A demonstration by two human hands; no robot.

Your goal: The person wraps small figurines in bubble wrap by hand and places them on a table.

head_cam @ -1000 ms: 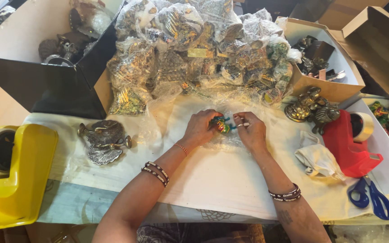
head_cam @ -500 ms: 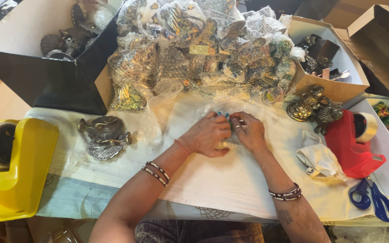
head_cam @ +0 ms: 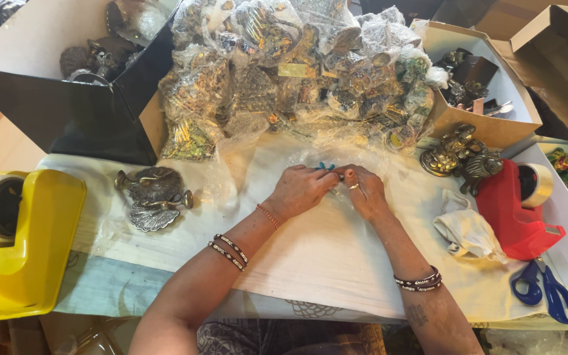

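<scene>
2 hands (head_cam: 333, 190) pinching clear bag (head_cam: 346, 158)

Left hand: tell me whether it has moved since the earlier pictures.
Yes, slightly. The left hand has slid right, away from the grey metal peacock-shaped ornament, and now meets the right hand over the small teal-tipped piece.

Both hands (head_cam: 333, 187) together, fingers pinched

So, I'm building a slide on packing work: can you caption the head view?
Both hands, left hand and right hand, pinch a small teal piece over clear plastic wrap.
</scene>
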